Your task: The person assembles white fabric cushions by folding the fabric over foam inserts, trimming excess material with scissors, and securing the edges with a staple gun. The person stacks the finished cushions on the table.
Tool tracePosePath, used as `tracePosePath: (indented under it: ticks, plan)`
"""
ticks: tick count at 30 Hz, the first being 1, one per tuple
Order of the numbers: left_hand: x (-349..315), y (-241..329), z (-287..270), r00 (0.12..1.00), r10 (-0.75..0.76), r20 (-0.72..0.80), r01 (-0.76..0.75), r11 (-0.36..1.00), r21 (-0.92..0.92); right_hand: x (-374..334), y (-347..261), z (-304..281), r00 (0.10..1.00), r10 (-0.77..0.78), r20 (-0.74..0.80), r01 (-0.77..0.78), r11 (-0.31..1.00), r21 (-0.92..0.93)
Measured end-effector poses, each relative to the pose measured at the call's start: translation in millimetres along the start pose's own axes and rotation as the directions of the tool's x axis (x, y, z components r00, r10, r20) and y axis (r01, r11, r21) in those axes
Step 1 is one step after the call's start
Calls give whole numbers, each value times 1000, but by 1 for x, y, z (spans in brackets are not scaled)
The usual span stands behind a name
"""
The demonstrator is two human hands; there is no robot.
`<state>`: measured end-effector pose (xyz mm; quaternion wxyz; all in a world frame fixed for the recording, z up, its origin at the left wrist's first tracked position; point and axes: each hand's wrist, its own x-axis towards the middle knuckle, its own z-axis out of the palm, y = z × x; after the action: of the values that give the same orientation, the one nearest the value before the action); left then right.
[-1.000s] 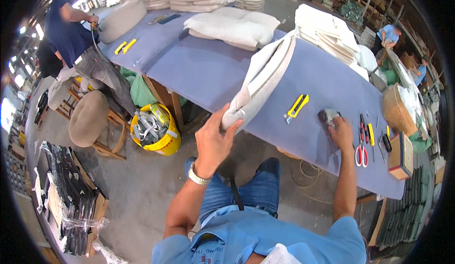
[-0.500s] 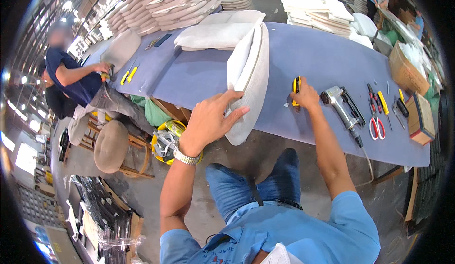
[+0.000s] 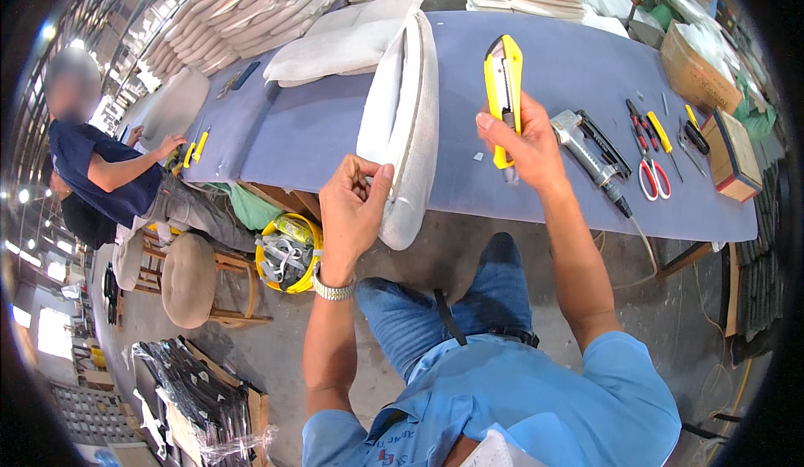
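Observation:
A pale grey fabric cushion (image 3: 419,123) stands on edge on the blue-covered table (image 3: 477,207), its white underside facing left. My left hand (image 3: 356,207), with a metal watch on the wrist, has its fingers pinched together at the cushion's near left edge. Above the table, to the cushion's right, my right hand (image 3: 532,144) grips a yellow and black utility knife (image 3: 506,82), held upright with its black end up. A second pale cushion (image 3: 335,52) lies flat behind the first one and touches its far end.
Right of my right hand lie a staple gun (image 3: 586,153) with a hose, red-handled scissors (image 3: 653,180) and several hand tools. A small box (image 3: 734,155) stands by the right edge. Cushion stacks (image 3: 251,10) rise at the back. A co-worker (image 3: 109,157) is at the left.
My right hand has lifted the utility knife off the tabletop and turned it upright. My left hand's spread fingers have drawn together at the cushion's edge. The view has shifted slightly.

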<state>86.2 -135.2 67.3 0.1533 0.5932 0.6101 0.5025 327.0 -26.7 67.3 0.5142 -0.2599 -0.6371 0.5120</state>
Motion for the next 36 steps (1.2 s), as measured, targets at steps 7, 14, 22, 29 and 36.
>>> tracePosePath:
  ticks: [7,14,22,29,36]
  plan:
    - [-5,19,7,994,-13,110,-4,988,155,-10,-2,27,973,-201,-112,209,976,63]
    - [-17,-6,16,998,-51,33,58,967,-249,-19,-27,14,989,-135,64,74,818,571]
    - [-28,-3,18,998,-69,6,66,916,-397,-13,-11,30,944,-318,87,251,866,433]
    - [-37,-12,20,997,-79,12,77,907,-414,-16,-24,57,999,-8,31,-6,906,424]
    - [-33,-14,23,999,-27,-19,16,909,-417,-21,-13,77,992,125,-25,-106,920,377]
